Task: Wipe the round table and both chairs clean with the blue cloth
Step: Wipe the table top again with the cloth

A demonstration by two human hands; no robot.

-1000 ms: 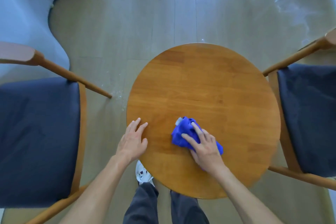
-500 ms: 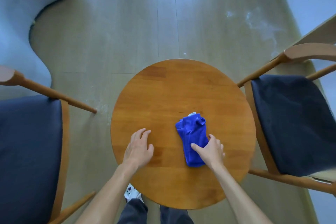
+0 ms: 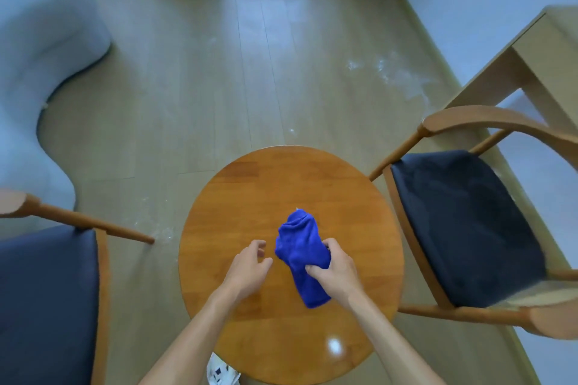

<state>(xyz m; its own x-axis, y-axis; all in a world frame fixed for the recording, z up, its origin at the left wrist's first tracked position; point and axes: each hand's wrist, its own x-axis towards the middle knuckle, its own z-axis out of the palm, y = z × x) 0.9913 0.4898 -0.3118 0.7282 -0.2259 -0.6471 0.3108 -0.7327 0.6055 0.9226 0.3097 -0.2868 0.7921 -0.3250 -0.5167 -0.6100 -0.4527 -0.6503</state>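
We saw the blue cloth [image 3: 301, 255] bunched into a long roll over the middle of the round wooden desk [image 3: 250, 184]. Its long axis ran from near right to far left, with the rumpled far end pointing away from us and the near end pointing back toward the right forearm. The right hand [image 3: 336, 272] gripped the cloth at its middle, fingers and thumb curled around it. We could not tell whether the cloth lay on the desk or was lifted off it. The left hand [image 3: 247, 269] hovered just left of the cloth, its fingers loosely curled and holding nothing. One chair [image 3: 463, 228] with a dark seat stood right of the desk, another chair [image 3: 47, 291] stood to the left. White smears marked the floor [image 3: 312, 72] far right.
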